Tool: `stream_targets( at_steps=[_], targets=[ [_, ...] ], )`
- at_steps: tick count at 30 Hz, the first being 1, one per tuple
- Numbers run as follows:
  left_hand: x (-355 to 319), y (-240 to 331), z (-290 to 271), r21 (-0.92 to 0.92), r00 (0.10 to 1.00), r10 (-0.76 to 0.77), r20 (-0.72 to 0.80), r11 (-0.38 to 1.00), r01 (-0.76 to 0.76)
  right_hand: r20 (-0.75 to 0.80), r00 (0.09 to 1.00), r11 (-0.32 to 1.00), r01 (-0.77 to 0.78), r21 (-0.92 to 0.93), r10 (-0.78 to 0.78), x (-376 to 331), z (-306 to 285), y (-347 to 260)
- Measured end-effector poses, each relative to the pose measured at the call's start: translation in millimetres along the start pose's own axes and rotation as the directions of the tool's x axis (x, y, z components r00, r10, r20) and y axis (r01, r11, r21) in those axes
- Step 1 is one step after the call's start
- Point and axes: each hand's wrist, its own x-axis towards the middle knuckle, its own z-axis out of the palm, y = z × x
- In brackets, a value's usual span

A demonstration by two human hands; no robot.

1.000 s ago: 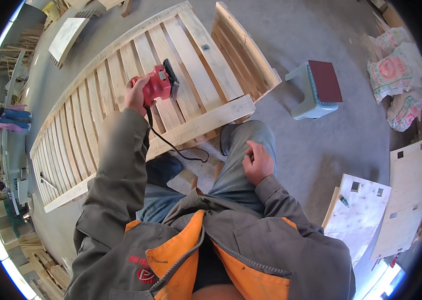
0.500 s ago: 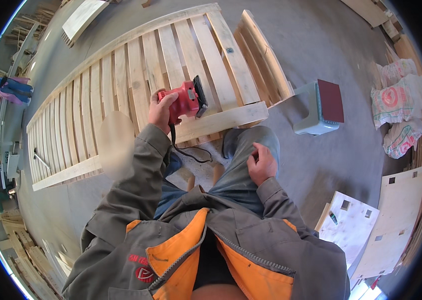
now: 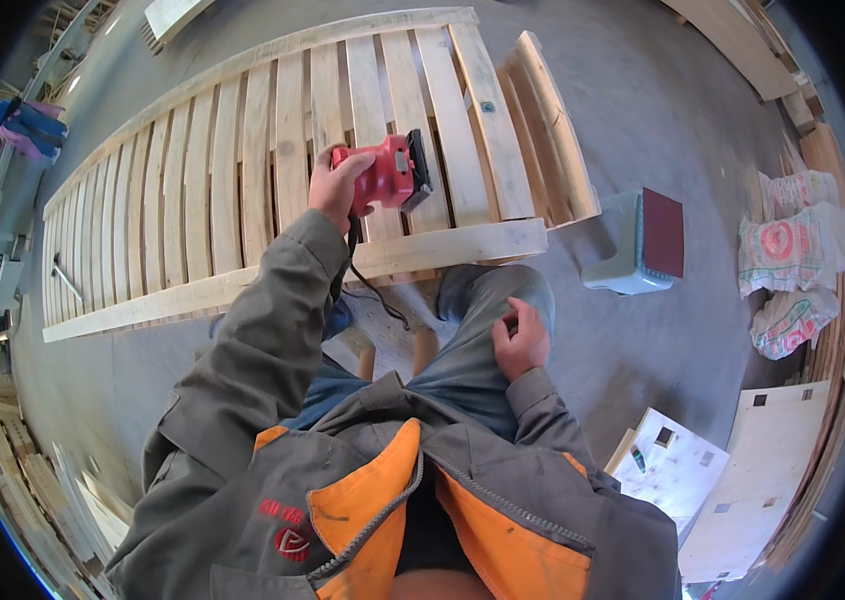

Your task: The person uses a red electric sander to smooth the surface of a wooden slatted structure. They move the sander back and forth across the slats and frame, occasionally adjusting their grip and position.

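My left hand (image 3: pixel 336 185) grips a red electric sander (image 3: pixel 383 175) by its body. The sander has a black base on its right side, and a black cord hangs from its near end. It is over the slats of a long pale wooden slatted frame (image 3: pixel 423 250), close to the near rail; contact with the wood cannot be made out. My right hand (image 3: pixel 523 340) rests on my right thigh with nothing in it, its index finger stretched and the others loosely bent.
A wooden side piece (image 3: pixel 548 130) stands against the frame's right end. Farther right is a grey plastic stool (image 3: pixel 618 245) with a dark red block (image 3: pixel 663 235) on it. White sacks (image 3: pixel 783 250) and boards with square holes (image 3: pixel 758 470) line the right. A hammer-like tool (image 3: pixel 68 280) lies on the frame's left end.
The sander in my left hand has moved slightly away from me over the slats. The whole view has shifted a little. My right hand stays on my thigh.
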Motion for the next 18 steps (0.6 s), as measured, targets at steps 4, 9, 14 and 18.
stream_targets(
  at_steps=[4, 9, 14, 18],
  targets=[
    [24, 9, 5, 0.041, 1.0, 0.011, 0.0, 0.999, -0.011, -0.022, 0.999, 0.999, 0.028, -0.023, -0.029, 4, 4, 7],
    [56, 21, 4, 0.01, 1.0, 0.003, 0.005, 1.0, -0.003, 0.012, 0.998, 0.998, -0.054, 0.013, 0.054, 10, 4, -1],
    [64, 26, 4, -0.012, 1.0, -0.003, 0.008, 1.0, 0.003, 0.016, 0.999, 0.999, -0.04, -0.033, 0.041, 18, 7, 1],
    [52, 19, 1, -0.013, 1.0, -0.004, 0.012, 1.0, 0.004, 0.015, 0.998, 0.997, -0.058, -0.047, 0.059, 20, 6, -5]
  ],
)
